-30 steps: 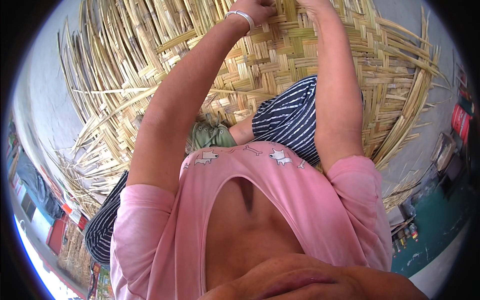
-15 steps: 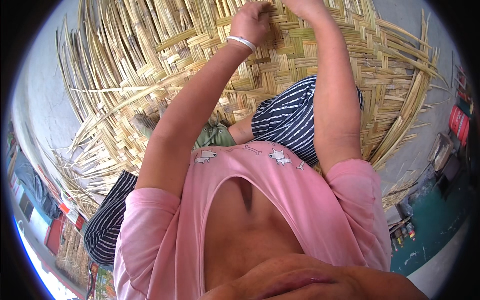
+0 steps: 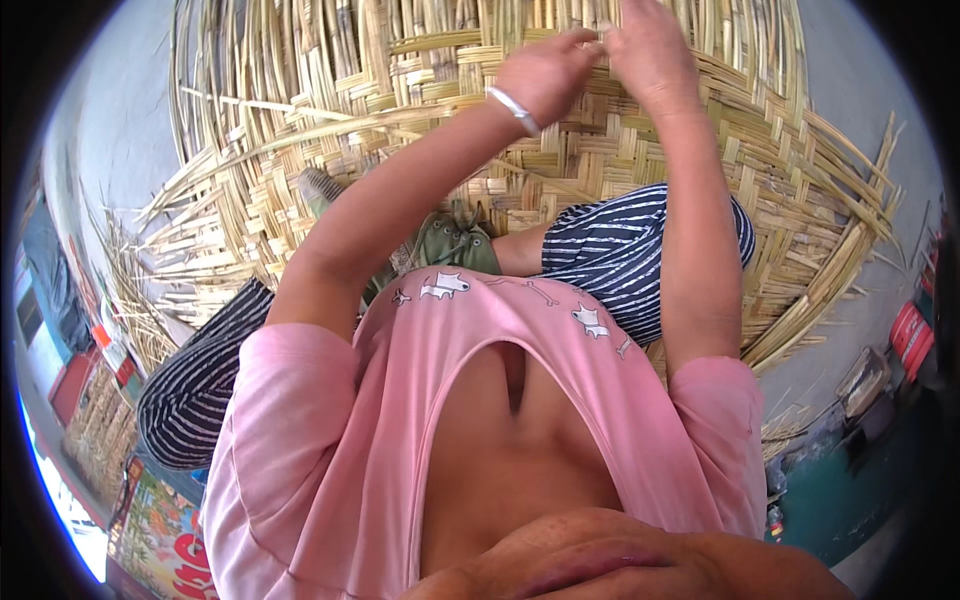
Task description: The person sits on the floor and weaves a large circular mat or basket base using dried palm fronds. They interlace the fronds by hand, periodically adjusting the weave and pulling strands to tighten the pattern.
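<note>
A large mat of woven pale yellow and greenish reed strips (image 3: 590,150) lies under me, its weave tight near my legs and its strips loose at the far side. Over the mat, my left hand (image 3: 548,78), with a white bracelet (image 3: 513,110) at the wrist, has its fingers pressed together. Beside it on the right is my right hand (image 3: 655,52), also closed, its fingertips almost touching the left ones. What the two hands pinch is too small and partly hidden to make out.
My legs in striped trousers (image 3: 610,240) and a green shoe (image 3: 455,245) rest on the mat. Loose reed ends (image 3: 850,270) stick out along its right edge. Grey floor (image 3: 120,130) surrounds it. A red object (image 3: 910,340) stands at the far right.
Both hands have come closer to my body and nearer to each other, so the fingertips now almost meet. The whole view has shifted, and the mat's near part sits higher in it.
</note>
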Demonstrator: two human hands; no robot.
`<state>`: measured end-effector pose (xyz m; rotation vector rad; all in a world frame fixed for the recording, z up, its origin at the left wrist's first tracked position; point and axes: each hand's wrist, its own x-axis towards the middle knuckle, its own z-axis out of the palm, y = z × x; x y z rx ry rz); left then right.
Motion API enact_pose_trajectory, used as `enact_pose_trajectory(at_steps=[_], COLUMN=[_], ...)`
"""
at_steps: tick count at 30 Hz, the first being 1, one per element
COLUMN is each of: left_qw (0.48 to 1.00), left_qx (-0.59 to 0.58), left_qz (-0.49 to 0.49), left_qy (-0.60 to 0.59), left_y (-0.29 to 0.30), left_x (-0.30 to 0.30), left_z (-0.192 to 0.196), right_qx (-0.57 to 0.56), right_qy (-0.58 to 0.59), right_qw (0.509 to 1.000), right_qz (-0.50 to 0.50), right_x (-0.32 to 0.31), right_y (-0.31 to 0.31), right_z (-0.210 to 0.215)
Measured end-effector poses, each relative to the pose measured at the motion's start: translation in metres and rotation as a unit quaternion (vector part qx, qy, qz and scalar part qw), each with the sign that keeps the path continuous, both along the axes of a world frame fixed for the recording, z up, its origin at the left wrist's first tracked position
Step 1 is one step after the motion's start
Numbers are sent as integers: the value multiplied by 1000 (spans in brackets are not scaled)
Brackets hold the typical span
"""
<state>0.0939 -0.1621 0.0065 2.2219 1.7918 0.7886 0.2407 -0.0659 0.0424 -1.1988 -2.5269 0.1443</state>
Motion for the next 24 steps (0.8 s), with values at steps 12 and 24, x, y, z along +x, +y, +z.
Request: enact_pose_trajectory(at_steps=[12,24], left_qw=[922,934], left_qx=[-338,-311], left_qz=[169,126], left_qy=[85,-124], left_y=[-19,-36], left_x=[-201,-209], left_z=[-14,-19], right_qx=[-96,-193], right_qy=[-72,-165], right_qw=[984,961], right_qz=[129,113], right_x=[-52,-91], right_y=[-46,-35], right_z=[-23,6])
